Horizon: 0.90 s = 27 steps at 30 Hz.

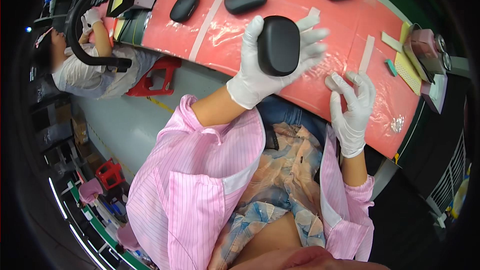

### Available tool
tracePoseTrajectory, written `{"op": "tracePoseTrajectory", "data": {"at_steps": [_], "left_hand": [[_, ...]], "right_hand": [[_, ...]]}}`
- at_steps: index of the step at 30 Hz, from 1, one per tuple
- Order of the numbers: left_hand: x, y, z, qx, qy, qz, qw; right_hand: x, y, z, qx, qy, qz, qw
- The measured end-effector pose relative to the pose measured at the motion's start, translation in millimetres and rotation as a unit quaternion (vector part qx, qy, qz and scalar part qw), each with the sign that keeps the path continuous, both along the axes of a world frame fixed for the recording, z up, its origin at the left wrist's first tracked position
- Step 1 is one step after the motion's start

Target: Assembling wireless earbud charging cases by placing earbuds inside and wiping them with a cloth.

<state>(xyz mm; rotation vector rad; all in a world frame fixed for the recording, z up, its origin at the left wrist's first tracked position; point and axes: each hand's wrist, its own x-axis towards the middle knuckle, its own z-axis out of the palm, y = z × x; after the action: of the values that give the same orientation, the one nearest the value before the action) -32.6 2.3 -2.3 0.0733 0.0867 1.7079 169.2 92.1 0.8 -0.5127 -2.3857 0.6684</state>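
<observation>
Head view: left hand (250, 72) holds a black case (279, 45), thumb along its left side, fingers spread past its right. Case position: over the near part of the red mat (215, 45). Right hand (354, 112), to the right, is empty, fingers parted and bent; mat contact cannot be determined. Similar cases (245, 0) lie on the far side.
</observation>
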Motion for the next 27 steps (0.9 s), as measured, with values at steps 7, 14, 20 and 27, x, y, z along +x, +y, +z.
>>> {"op": "tracePoseTrajectory", "data": {"at_steps": [7,14,20,27], "left_hand": [[39,27,27,-0.154,0.562,0.042,0.812],[-51,115,30,-0.086,0.963,0.239,0.086],[-68,156,22,-0.142,0.983,0.085,-0.080],[-39,110,57,-0.110,0.831,0.013,0.545]], "right_hand": [[-12,1,2,-0.228,0.029,-0.030,0.973],[75,66,-2,-0.352,0.226,-0.205,0.885],[136,101,-19,-0.310,0.216,-0.370,0.849],[116,84,5,0.029,-0.041,-0.345,0.937]]}}
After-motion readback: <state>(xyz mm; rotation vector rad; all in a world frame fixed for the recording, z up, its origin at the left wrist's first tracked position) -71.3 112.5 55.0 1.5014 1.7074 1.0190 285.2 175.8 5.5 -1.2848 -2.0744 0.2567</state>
